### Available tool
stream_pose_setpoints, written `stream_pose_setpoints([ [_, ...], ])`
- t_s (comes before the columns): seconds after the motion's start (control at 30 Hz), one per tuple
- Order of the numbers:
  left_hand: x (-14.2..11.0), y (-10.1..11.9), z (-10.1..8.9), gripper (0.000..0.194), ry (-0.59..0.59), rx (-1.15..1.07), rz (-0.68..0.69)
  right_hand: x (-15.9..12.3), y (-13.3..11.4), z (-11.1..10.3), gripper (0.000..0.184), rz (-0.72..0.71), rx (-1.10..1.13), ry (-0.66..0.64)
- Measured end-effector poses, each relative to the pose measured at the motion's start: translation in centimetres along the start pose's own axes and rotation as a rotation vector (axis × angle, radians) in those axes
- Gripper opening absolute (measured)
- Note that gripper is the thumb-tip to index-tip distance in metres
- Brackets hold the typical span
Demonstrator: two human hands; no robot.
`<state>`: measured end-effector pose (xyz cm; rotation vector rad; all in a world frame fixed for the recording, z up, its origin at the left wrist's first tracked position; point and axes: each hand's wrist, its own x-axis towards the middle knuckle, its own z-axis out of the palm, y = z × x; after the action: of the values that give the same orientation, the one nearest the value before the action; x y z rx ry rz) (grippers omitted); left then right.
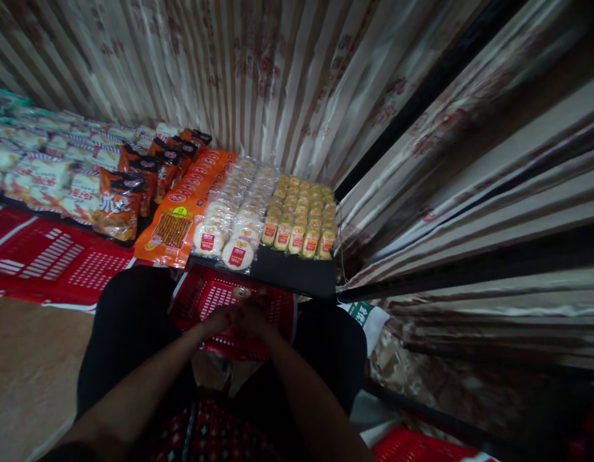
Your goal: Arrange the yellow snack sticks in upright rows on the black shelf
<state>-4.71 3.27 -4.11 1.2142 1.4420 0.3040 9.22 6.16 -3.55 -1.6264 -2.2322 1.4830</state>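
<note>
My left hand (220, 318) and my right hand (253, 316) meet over a red plastic basket (185, 301) between my knees. Their fingers look curled and pressed together; dim light hides what they hold, if anything. A small pale wrapped item (241, 292) shows just beyond the fingertips, its kind too blurred to tell. On the black shelf (297, 273) in front stand rows of round white rice crackers (237, 253) in clear wrappers. Right of them are rows of small yellow wrapped snacks (297, 239).
Orange bags of snack sticks (174, 228) stand left of the crackers, then orange-and-black snack bags (118, 205) and white snack bags (46, 183). More red baskets (51, 256) lie below at left. A pleated curtain (258, 70) and dark poles (397, 128) enclose the back and right.
</note>
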Motion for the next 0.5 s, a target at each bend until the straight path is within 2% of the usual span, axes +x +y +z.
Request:
stream_pose_setpoints([
  [0.2, -1.0, 1.5, -1.2, 0.026, 0.100, -0.010, 0.062, -0.6, -0.4, -1.5, 0.023, 0.030, 0.090, 0.108],
  [0.37, -2.1, 2.6, -1.3, 0.028, 0.109, -0.147, 0.122, -0.8, 0.2, -2.0, 0.019, 0.027, 0.315, 0.206],
  [0.5, -3.0, 2.7, -0.9, 0.039, 0.149, -0.222, 0.084, -0.9, 0.4, -2.2, 0.019, 0.005, 0.442, 0.273],
])
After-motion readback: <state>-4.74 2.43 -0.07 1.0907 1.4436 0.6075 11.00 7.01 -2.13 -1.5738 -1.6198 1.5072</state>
